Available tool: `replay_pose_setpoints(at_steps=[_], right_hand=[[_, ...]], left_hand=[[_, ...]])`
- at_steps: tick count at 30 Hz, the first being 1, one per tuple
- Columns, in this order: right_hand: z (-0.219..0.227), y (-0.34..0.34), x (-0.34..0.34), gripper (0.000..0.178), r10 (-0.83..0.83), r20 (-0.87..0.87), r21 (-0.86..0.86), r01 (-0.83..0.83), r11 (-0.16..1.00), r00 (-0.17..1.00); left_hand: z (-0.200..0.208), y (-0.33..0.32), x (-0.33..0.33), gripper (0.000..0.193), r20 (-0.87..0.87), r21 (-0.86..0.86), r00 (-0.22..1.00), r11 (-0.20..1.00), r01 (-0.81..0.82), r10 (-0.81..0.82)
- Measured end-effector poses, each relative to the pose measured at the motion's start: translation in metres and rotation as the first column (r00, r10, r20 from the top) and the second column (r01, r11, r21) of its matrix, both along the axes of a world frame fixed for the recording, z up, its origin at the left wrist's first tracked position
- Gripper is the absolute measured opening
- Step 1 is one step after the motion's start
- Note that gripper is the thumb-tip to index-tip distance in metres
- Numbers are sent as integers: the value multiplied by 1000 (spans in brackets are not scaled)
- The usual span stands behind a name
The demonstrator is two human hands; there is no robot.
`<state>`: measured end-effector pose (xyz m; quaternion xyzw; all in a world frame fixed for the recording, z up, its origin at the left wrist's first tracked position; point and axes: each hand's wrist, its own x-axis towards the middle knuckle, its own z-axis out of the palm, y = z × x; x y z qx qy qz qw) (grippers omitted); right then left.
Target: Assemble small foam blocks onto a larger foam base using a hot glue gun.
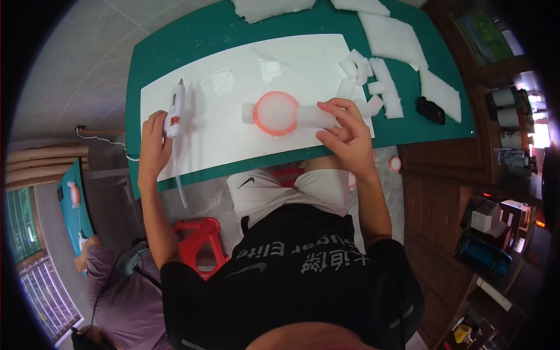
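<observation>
My left hand (154,143) is closed around the grip of a white hot glue gun (177,102), its nozzle pointing away from me. A translucent glue stick (179,175) sticks out of its back end. Mid-board lies a round white piece with a pink-red rim (277,113). A short white block joins its left side, and a white foam strip (314,116) extends from its right. At that strip's far right end, the thumb and fingers of my right hand (350,131) curl about its edges.
A white board (221,128) lies on a green mat (268,28). Foam offcuts (388,87), larger white sheets (394,39) and a black object (430,111) sit to the right. A red stool (201,245) stands below. Another person (125,286) works at the left.
</observation>
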<state>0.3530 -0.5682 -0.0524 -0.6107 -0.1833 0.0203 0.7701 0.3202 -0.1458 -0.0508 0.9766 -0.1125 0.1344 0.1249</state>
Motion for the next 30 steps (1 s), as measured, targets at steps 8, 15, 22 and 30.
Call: replay_pose_setpoints(at_steps=[8, 15, 22, 30], right_hand=[[-6, 34, -10, 61, -93, 107, -166, 110, 980, 990], [-14, 60, -17, 60, -52, 298, -234, 126, 964, 953], [-15, 84, -19, 55, -39, 438, -326, 199, 924, 898], [-19, 90, -20, 57, -44, 509, -330, 242, 912, 859]], left_hand=[[40, -64, -58, 35, -181, -356, 971, 911, -210, 154], [23, -65, -73, 38, -285, -690, 945, 719, -87, -159], [9, -59, -69, 42, -282, -794, 913, 606, -50, -294], [7, -56, -70, 41, -346, -758, 896, 646, -93, -277]])
